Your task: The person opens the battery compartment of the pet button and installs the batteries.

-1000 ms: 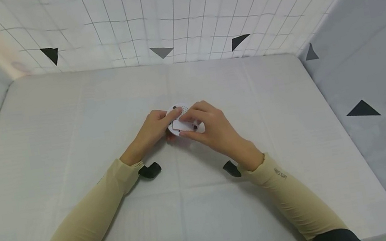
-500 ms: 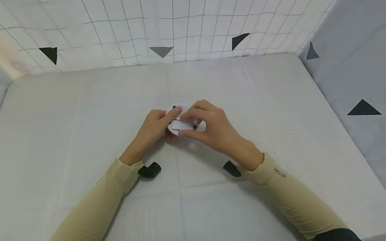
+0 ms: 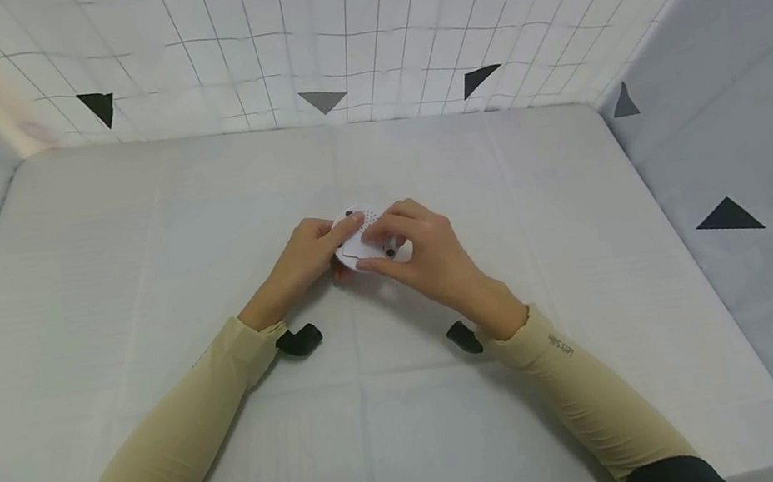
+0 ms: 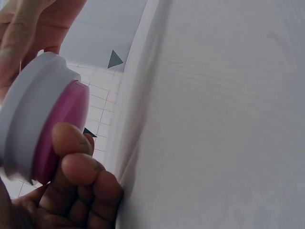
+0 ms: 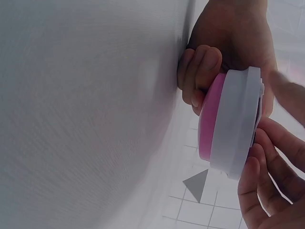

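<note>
A round device (image 3: 369, 217) is held above the table, its white side with a patch of small holes and dark feet facing up. Its underside is pink, as the left wrist view shows on the pink base (image 4: 66, 112). My left hand (image 3: 309, 255) grips its left edge, thumb on top and fingers curled beneath. Between thumb and fingers, my right hand (image 3: 429, 251) pinches a white rectangular cover (image 3: 359, 251) on the upper face. In the right wrist view a thin edge of this cover (image 5: 259, 114) stands slightly off the body. The right fingertips hide part of it.
A white-covered table (image 3: 252, 448) lies under both hands. Behind it rises a white wall with a grid (image 3: 384, 31) and dark triangle marks; plain sheets stand at both sides. Black straps (image 3: 300, 341) stick out at the wrists.
The white cover now lies flatter against the device's face, its raised edge less distinct than before. Both hands have stayed almost in place.
</note>
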Tool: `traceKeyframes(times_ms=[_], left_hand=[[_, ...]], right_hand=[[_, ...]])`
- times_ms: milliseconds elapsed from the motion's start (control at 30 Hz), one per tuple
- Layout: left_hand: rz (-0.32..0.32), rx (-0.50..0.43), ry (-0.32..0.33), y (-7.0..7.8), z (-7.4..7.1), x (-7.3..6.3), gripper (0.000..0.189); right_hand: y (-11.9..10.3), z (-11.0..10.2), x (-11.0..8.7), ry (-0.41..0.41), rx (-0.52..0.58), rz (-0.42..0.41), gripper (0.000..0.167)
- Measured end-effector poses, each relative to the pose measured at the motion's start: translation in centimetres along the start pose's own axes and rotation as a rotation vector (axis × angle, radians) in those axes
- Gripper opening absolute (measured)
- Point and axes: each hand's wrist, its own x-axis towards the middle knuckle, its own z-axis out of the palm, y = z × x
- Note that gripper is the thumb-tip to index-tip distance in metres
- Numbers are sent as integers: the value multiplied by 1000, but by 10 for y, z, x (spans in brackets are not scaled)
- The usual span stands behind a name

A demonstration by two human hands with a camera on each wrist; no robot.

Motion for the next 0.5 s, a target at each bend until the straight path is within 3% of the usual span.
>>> traceKeyframes(times_ms=[133, 267, 500], left_hand=[[-8, -8, -2, -1, 0, 0, 61], [-18, -10, -2, 0, 0, 1, 60], [-26, -7, -5, 2, 0, 0, 58]], right_hand=[[2, 1, 0, 32, -15, 25, 34], [3, 1, 0, 50, -48, 94, 49], [7, -1, 2, -48, -22, 247, 72]])
